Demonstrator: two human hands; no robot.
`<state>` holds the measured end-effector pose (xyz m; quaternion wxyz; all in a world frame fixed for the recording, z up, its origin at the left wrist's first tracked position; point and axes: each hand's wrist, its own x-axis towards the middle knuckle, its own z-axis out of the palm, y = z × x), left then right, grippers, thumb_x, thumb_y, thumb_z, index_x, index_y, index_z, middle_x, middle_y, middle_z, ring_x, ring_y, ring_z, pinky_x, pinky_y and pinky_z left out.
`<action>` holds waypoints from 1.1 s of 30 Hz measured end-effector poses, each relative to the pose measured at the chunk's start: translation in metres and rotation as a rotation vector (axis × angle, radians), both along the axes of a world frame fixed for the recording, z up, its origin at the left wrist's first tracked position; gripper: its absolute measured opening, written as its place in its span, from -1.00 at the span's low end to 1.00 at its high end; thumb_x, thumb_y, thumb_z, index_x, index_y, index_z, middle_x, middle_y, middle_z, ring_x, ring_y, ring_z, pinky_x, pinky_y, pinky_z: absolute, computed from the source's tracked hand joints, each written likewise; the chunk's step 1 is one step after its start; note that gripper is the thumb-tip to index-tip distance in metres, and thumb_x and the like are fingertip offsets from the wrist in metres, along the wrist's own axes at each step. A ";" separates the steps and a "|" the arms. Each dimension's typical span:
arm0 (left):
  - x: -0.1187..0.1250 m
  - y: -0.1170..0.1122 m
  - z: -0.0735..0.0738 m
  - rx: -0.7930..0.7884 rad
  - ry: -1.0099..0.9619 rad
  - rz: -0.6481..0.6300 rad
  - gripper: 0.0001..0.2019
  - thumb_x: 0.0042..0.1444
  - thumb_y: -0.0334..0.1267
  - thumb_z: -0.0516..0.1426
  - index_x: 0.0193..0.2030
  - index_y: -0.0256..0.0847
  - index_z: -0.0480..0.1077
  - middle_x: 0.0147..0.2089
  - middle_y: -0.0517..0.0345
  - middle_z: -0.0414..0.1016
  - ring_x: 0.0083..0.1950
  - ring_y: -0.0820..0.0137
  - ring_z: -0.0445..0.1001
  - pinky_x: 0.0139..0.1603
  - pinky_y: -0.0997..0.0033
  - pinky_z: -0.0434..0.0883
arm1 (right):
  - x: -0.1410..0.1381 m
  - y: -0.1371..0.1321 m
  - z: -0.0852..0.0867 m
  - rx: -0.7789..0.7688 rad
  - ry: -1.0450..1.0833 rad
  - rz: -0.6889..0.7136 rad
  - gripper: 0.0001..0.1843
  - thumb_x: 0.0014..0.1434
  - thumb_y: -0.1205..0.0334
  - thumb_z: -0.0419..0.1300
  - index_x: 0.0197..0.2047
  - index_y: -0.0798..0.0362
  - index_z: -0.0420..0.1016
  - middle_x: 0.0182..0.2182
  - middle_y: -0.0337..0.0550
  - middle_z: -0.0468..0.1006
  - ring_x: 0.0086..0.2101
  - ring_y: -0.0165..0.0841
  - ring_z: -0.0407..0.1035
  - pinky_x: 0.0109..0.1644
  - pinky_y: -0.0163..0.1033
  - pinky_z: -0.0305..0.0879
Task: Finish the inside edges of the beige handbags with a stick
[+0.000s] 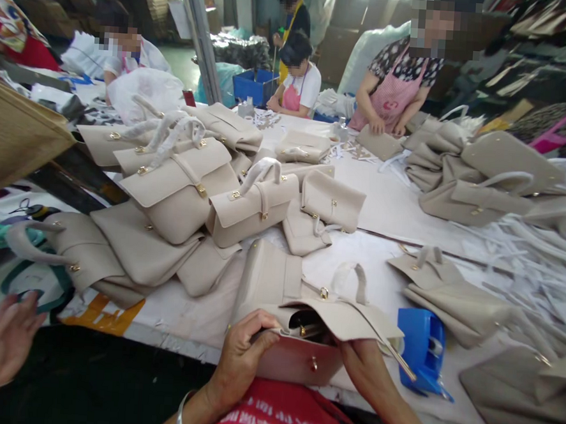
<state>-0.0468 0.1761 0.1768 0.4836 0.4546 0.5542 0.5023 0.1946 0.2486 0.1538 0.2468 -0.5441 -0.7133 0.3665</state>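
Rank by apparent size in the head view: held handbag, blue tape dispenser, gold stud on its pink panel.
1. held handbag
2. blue tape dispenser
3. gold stud
All similarly near; order is clear.

Beige handbag (269, 281), blue tape dispenser (414, 341)

Ahead: bare white table (381, 243) runs between the piles toward the far side, open for a reach.
Left: a heap of beige handbags (169, 198) crowds the table right up to the open handbag (279, 282).
Right: a blue tape dispenser (421, 348) stands just beside the right hand (364, 364); flat bags (450, 299) lie behind it.
Near left edge: free strip between the left hand (243, 353) and a co-worker's hand (1, 342).
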 end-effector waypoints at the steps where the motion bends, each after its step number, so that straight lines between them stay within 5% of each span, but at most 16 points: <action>1: 0.002 -0.002 0.000 0.018 -0.005 0.001 -0.85 0.25 -0.21 0.17 -0.31 -0.21 0.47 -0.29 0.17 0.46 -0.19 0.38 0.44 -0.11 0.46 0.32 | -0.005 0.003 0.005 -0.030 0.003 0.038 -0.66 0.22 0.03 0.10 -0.11 0.00 0.59 -0.15 -0.02 0.63 -0.08 -0.09 0.46 0.16 0.10 0.35; 4: 0.008 -0.008 -0.001 0.059 -0.025 0.007 -0.86 0.24 -0.23 0.17 -0.31 -0.21 0.46 -0.29 0.17 0.45 -0.20 0.39 0.43 -0.12 0.45 0.31 | -0.025 0.010 0.028 -0.114 -0.052 0.196 -0.65 0.22 -0.04 0.13 -0.08 -0.06 0.57 -0.11 -0.09 0.61 -0.04 -0.10 0.43 0.20 0.10 0.28; 7: 0.014 -0.013 -0.002 0.064 -0.016 0.023 -0.85 0.25 -0.23 0.16 -0.31 -0.22 0.45 -0.29 0.17 0.43 -0.19 0.38 0.42 -0.10 0.44 0.31 | -0.037 0.016 0.044 -0.217 -0.072 0.301 -0.68 0.21 -0.07 0.13 -0.26 -0.02 0.56 -0.23 -0.11 0.62 -0.14 -0.14 0.45 0.10 0.05 0.33; 10: 0.022 -0.019 0.001 0.074 -0.002 0.065 -0.86 0.25 -0.23 0.17 -0.32 -0.22 0.44 -0.29 0.17 0.43 -0.19 0.38 0.41 -0.11 0.44 0.30 | -0.036 0.019 0.043 -0.339 0.090 0.467 -0.70 0.23 -0.02 0.13 -0.33 0.01 0.51 -0.28 -0.17 0.59 -0.20 -0.26 0.44 0.01 -0.11 0.36; 12: 0.027 -0.022 0.004 0.085 -0.004 0.090 -0.86 0.24 -0.25 0.18 -0.32 -0.23 0.44 -0.29 0.16 0.43 -0.20 0.38 0.42 -0.12 0.44 0.31 | -0.033 0.018 0.037 -0.378 0.194 0.444 -0.72 0.21 -0.03 0.16 -0.29 0.01 0.49 -0.28 -0.18 0.57 -0.22 -0.29 0.43 -0.04 -0.17 0.37; 15: 0.034 -0.028 0.006 0.085 0.012 0.111 -0.87 0.24 -0.26 0.17 -0.32 -0.22 0.44 -0.29 0.17 0.43 -0.18 0.38 0.42 -0.10 0.43 0.31 | -0.027 0.007 0.035 -0.303 0.218 0.344 -0.72 0.21 -0.02 0.15 -0.23 0.02 0.47 -0.28 -0.16 0.57 -0.21 -0.27 0.44 -0.04 -0.17 0.38; 19: 0.039 -0.035 0.002 0.079 0.066 0.087 -0.87 0.27 -0.22 0.16 -0.28 -0.19 0.46 -0.25 0.18 0.45 -0.15 0.40 0.42 -0.07 0.44 0.31 | -0.019 -0.008 0.048 -0.110 0.007 0.414 -0.81 0.26 0.16 0.06 -0.21 0.03 0.47 -0.38 -0.17 0.54 -0.30 -0.29 0.44 -0.10 -0.17 0.38; 23: 0.040 -0.040 0.001 0.098 0.093 0.035 -0.88 0.29 -0.22 0.15 -0.25 -0.16 0.46 -0.22 0.20 0.45 -0.12 0.41 0.43 -0.04 0.46 0.31 | -0.010 -0.013 0.053 -0.055 -0.026 0.364 -0.78 0.18 0.31 0.04 -0.21 0.03 0.51 -0.27 -0.13 0.59 -0.21 -0.27 0.47 -0.03 -0.17 0.39; 28: 0.040 -0.044 -0.001 0.094 0.103 0.028 -0.89 0.28 -0.22 0.15 -0.26 -0.14 0.45 -0.22 0.21 0.45 -0.13 0.42 0.43 -0.05 0.48 0.31 | 0.021 -0.006 0.022 -0.066 -0.029 0.253 -0.63 0.13 0.28 0.09 0.00 0.07 0.53 0.00 -0.01 0.58 0.04 -0.14 0.43 0.19 -0.04 0.33; 33: 0.035 -0.047 -0.008 0.047 0.076 0.081 -0.88 0.25 -0.19 0.17 -0.26 -0.15 0.45 -0.21 0.21 0.46 -0.11 0.40 0.41 -0.05 0.50 0.29 | 0.076 0.022 -0.025 -0.057 -0.263 0.072 -0.67 0.11 0.26 0.09 -0.10 0.08 0.59 -0.08 0.10 0.62 0.01 -0.05 0.45 0.15 -0.01 0.35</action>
